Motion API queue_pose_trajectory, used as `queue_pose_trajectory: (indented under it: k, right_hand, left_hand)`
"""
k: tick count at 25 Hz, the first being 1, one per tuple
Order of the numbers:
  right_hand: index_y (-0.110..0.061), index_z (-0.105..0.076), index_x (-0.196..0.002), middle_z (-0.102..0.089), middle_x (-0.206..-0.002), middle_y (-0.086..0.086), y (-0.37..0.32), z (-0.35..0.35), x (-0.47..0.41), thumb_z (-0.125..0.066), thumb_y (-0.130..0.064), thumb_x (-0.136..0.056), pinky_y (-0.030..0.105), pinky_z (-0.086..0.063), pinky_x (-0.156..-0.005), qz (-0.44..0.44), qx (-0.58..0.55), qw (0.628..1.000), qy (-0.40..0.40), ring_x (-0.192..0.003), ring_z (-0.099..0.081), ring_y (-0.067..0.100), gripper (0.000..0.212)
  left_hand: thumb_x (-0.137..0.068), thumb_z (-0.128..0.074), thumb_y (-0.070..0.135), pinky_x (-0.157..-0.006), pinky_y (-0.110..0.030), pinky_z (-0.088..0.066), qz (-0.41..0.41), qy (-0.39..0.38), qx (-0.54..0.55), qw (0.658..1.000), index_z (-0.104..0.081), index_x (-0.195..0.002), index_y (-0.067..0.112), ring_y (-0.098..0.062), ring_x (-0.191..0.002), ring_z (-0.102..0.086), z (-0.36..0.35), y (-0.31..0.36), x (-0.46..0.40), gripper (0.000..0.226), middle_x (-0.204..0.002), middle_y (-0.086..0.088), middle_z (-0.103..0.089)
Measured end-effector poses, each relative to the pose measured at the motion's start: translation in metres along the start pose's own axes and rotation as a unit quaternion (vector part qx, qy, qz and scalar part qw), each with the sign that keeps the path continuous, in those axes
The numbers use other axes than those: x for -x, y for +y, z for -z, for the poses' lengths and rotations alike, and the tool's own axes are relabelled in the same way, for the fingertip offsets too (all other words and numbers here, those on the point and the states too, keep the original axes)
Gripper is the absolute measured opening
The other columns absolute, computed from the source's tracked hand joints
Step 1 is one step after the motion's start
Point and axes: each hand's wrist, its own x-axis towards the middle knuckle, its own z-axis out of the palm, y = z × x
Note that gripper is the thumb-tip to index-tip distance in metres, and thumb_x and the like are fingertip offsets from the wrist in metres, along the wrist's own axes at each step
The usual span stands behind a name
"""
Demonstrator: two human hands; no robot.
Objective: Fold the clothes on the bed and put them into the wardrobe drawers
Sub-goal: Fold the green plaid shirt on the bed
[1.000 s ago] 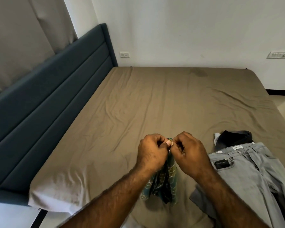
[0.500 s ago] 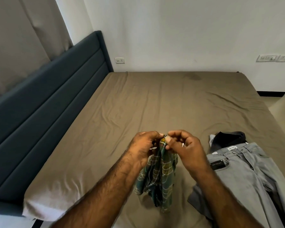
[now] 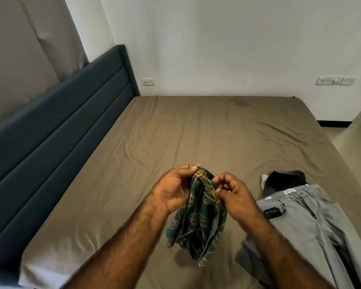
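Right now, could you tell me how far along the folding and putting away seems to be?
Early, it seems. Nothing folded shows on the bed, and no wardrobe is in view. In hand: the left hand and right hand pinch the top edge of a green checked garment, hanging bunched and unfolded. Left: the grey jeans and the dark garment beyond them lie unfolded.

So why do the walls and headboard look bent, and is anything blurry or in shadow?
Head view: the wide-angle lens bows the headboard and the bed edges. Light is soft and even; the green plaid cloth casts a faint shadow on the sheet below it. Both hands, left hand and right hand, look slightly soft; the grey jeans label stays unreadable.
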Motion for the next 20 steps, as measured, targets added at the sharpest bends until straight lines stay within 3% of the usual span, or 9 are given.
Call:
queue_pose_trajectory:
  k: [2, 5, 10, 13, 15, 18, 20]
  right_hand:
    - [-0.029, -0.071, -0.099, -0.074, -0.092, -0.008, -0.005, -0.009, 0.007, -0.066, -0.014, -0.1, 0.03, -0.058, -0.078, 0.118, 0.07, 0.989, 0.06, -0.086, -0.069, 0.011, 0.015]
    - [-0.026, -0.074, -0.102, -0.073, -0.093, -0.012, -0.022, -0.016, 0.012, -0.076, -0.028, -0.095, 0.015, -0.055, -0.075, 0.233, 0.115, 0.954, 0.147, -0.089, -0.071, 0.006, 0.007]
    - [-0.021, -0.08, -0.1, -0.074, -0.086, -0.014, -0.028, -0.006, 0.001, -0.07, -0.023, -0.099, 0.029, -0.06, -0.067, 0.279, 0.189, 0.936, 0.105, -0.079, -0.072, 0.007, 0.01]
    - [-0.023, -0.076, -0.099, -0.073, -0.083, -0.014, -0.029, -0.002, -0.003, -0.066, -0.031, -0.101, 0.026, -0.059, -0.066, 0.262, 0.206, 0.941, 0.056, -0.077, -0.07, 0.006, 0.013]
    - [-0.024, -0.07, -0.094, -0.068, -0.079, -0.013, -0.027, -0.006, -0.003, -0.063, -0.029, -0.102, 0.027, -0.054, -0.06, 0.242, 0.229, 0.939, 0.081, -0.071, -0.066, 0.007, 0.011]
    - [-0.027, -0.058, -0.09, -0.057, -0.076, -0.012, -0.018, -0.015, 0.008, -0.062, -0.029, -0.101, 0.025, -0.043, -0.056, 0.247, 0.258, 0.916, 0.183, -0.066, -0.056, 0.004, 0.012]
    - [-0.031, -0.058, -0.089, -0.055, -0.073, -0.014, -0.008, -0.021, 0.02, -0.072, -0.043, -0.093, 0.023, -0.045, -0.054, 0.222, 0.301, 0.912, 0.172, -0.064, -0.055, 0.003, 0.018]
  left_hand:
    - [-0.094, -0.062, 0.005, -0.068, -0.031, -0.059, -0.029, -0.028, -0.017, 0.999, -0.065, -0.091, 0.006, -0.02, -0.072, -0.065, -0.003, -0.005, 0.002, 0.004, -0.081, -0.009, -0.065]
    - [-0.093, -0.065, 0.007, -0.067, -0.03, -0.057, -0.071, -0.045, -0.08, 0.993, -0.066, -0.091, 0.006, -0.018, -0.07, -0.064, -0.003, -0.004, 0.005, 0.003, -0.077, -0.007, -0.066]
    - [-0.093, -0.069, 0.007, -0.068, -0.025, -0.051, -0.116, -0.035, -0.208, 0.971, -0.074, -0.09, 0.004, -0.015, -0.075, -0.064, 0.004, -0.003, 0.005, 0.007, -0.083, -0.01, -0.069]
    - [-0.092, -0.071, 0.014, -0.074, -0.029, -0.052, -0.11, -0.026, -0.185, 0.976, -0.075, -0.094, 0.003, -0.02, -0.082, -0.066, 0.008, -0.005, 0.002, 0.012, -0.088, -0.013, -0.07]
    - [-0.09, -0.073, 0.018, -0.071, -0.027, -0.051, -0.105, -0.027, -0.186, 0.977, -0.076, -0.092, 0.005, -0.018, -0.079, -0.065, 0.006, -0.008, 0.001, 0.013, -0.086, -0.012, -0.069]
    - [-0.098, -0.066, 0.016, -0.062, -0.025, -0.05, -0.093, 0.014, -0.179, 0.979, -0.071, -0.087, 0.012, -0.014, -0.071, -0.061, -0.001, -0.008, -0.005, 0.013, -0.077, -0.004, -0.067]
    - [-0.102, -0.062, 0.018, -0.06, -0.027, -0.049, -0.092, 0.051, -0.192, 0.976, -0.066, -0.088, 0.017, -0.014, -0.068, -0.062, -0.004, -0.005, -0.014, 0.015, -0.082, -0.005, -0.067]
